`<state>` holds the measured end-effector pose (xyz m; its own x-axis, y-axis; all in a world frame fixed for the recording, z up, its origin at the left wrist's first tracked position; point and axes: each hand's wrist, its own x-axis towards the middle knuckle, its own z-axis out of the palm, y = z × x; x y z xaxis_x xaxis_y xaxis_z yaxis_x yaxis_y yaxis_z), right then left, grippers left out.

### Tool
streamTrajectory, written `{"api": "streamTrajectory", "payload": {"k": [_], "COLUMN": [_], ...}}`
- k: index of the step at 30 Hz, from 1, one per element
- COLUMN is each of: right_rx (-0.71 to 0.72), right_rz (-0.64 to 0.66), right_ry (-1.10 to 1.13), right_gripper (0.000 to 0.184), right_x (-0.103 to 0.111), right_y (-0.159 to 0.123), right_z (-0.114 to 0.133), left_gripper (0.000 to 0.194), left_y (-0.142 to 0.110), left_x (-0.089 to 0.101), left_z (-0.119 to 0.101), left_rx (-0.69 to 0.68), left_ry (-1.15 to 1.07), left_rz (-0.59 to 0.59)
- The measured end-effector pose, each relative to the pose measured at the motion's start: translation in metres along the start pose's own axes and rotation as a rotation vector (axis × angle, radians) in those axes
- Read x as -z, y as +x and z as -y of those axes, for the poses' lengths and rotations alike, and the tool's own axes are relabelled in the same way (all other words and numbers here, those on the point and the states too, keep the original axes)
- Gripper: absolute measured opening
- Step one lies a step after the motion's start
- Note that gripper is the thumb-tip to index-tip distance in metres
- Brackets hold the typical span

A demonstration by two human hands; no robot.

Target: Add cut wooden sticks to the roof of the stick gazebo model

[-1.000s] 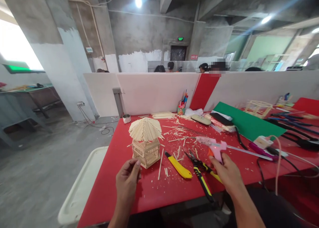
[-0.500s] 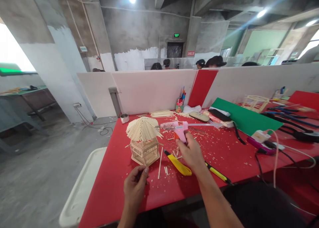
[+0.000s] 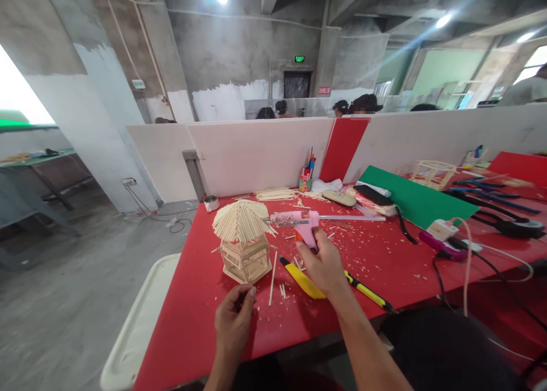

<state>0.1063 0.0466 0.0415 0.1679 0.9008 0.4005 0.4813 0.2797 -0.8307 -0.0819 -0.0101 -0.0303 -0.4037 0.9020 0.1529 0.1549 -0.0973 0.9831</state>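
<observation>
1 glue gun (image 3: 306, 227), right hand (image 3: 323, 264) gripping | nearer roof (image 3: 240, 220) | left hand (image 3: 235, 312) pinched, contents unclear

Open tabletop (image 3: 182, 311) left, stick pavilion (image 3: 242, 231) (wide-eaved) blocking ahead

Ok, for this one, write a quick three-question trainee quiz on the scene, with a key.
1. What does the right grip hold?
2. True or false: the green board lies to the left of the stick house.
3. Which is nearest the left grip: A, the pen cup; B, the stick house; C, the green board?

Key: 1, a pink glue gun. 2, false. 3, B.
</observation>
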Motion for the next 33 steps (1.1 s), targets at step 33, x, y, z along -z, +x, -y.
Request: {"api": "streamTrajectory", "payload": {"k": [33], "right_rx": [0.623], "right_rz": [-0.15], "right_ry": [-0.296], "right_gripper": [0.037], "right_x": [-0.021], "right_y": [-0.034], "right_z": [-0.011], "left_gripper": [0.051], "left_y": [0.05], "left_x": [-0.014], "left_z": [0.019], "left_rx": [-0.319], "left_ry": [0.438], "left_rz": [-0.258]}}
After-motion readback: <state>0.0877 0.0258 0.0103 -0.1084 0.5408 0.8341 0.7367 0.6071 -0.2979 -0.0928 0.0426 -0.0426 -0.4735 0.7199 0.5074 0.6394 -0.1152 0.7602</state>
